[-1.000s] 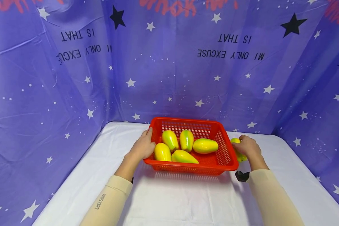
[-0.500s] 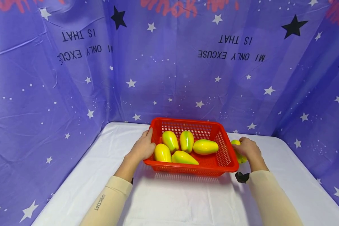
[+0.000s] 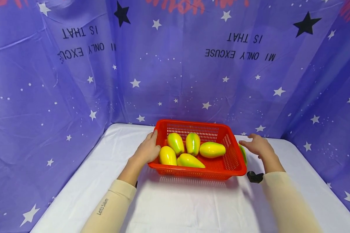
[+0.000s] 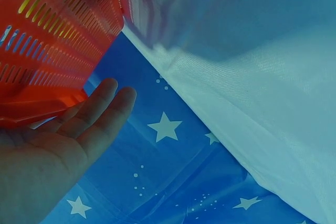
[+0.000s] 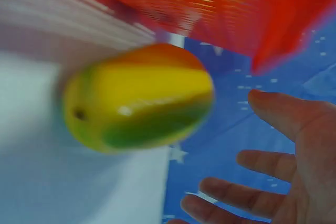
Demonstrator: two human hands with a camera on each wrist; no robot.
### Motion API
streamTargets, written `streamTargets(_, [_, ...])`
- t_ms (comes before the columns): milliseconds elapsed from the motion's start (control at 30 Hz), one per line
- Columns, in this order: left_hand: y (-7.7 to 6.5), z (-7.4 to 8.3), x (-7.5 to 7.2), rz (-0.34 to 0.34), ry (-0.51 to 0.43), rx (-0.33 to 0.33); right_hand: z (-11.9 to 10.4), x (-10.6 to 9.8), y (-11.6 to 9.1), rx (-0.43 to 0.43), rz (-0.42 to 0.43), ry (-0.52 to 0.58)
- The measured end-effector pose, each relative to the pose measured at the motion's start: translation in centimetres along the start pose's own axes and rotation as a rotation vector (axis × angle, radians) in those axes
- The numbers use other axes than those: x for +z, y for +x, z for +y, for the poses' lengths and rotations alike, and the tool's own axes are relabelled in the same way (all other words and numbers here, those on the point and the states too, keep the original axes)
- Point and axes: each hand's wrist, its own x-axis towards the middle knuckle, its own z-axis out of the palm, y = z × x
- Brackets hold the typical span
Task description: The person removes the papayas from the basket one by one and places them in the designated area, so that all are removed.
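A red plastic basket (image 3: 192, 173) with slotted walls sits on the white table and holds several yellow-green mangoes (image 3: 212, 149). My left hand (image 3: 145, 150) grips its left rim, thumb near the top edge; in the left wrist view the fingers (image 4: 107, 114) reach along beneath the rim. To the right of the basket my right hand (image 3: 258, 147) is spread and holds nothing. Another mango (image 5: 139, 98) lies beside the basket's right wall, apart from the fingertips in the right wrist view. In the head view only a sliver of that mango shows past the rim.
White cloth (image 3: 178, 207) covers the table. Purple curtains (image 3: 180, 71) printed with stars and lettering stand close behind the table and along both sides. A dark wrist-worn piece (image 3: 255, 177) shows at the right cuff.
My right hand has let go of the mango beside the basket, with its fingers spreading and moving slightly right. The left hand and basket have stayed in place.
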Motion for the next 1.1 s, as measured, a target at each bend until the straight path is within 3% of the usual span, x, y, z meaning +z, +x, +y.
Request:
streamTargets(300, [0.2, -0.1, -0.8, 0.012, 0.011, 0.005, -4.5, -2.8, -1.4, -0.137, 0.118, -0.062])
streamTargets(667, [0.0, -0.1, -0.3, 0.004, -0.008, -0.005, -11.3, -0.8, -2.4, -0.341, 0.084, -0.093])
streamTargets(867, [0.0, -0.1, 0.0, 0.001, -0.010, -0.003, -12.7, 0.5, -2.2, -0.378, 0.024, -0.119])
streamTargets(1100, [-0.2, 0.1, -0.1, 0.004, -0.011, 0.000, -12.4, 1.5, -1.2, -0.417, -0.067, -0.126])
